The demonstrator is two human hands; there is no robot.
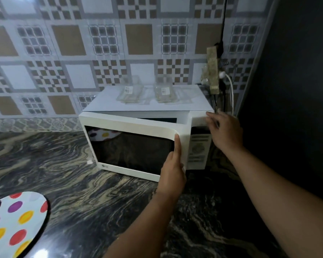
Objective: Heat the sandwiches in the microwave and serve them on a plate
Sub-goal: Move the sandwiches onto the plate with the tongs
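Fingers: left hand (172, 170) lies flat, fingers (177, 146) together and straight, pressed along the free right edge of the microwave door (131, 146); nothing is clamped in them.
Right hand: right hand (225, 133) rests on the top right corner of the microwave (149, 101), above the control panel (199, 148), fingers loosely spread, holding nothing; it looks to be steadying the oven.
Door: ajar, swung out a little on its left hinge, with a dark gap showing along the top.
Step in hand: moving the door, probably; opening or closing cannot be told from this view.
Doing it well: keep the right hand braced so the oven does not slide on the counter (82, 183); push or pull evenly at the door's edge, and keep fingertips out of the gap.
Sandwiches: not plainly visible. The window is dark; a white shape with coloured dots shows at its upper left, either a dish inside or a reflection, I cannot tell which.
Plate: white plate (13, 220) with red, yellow and purple dots sits on the counter at lower left, well apart from the oven.
Oven top: two clear plastic containers (147, 92) stand on it.
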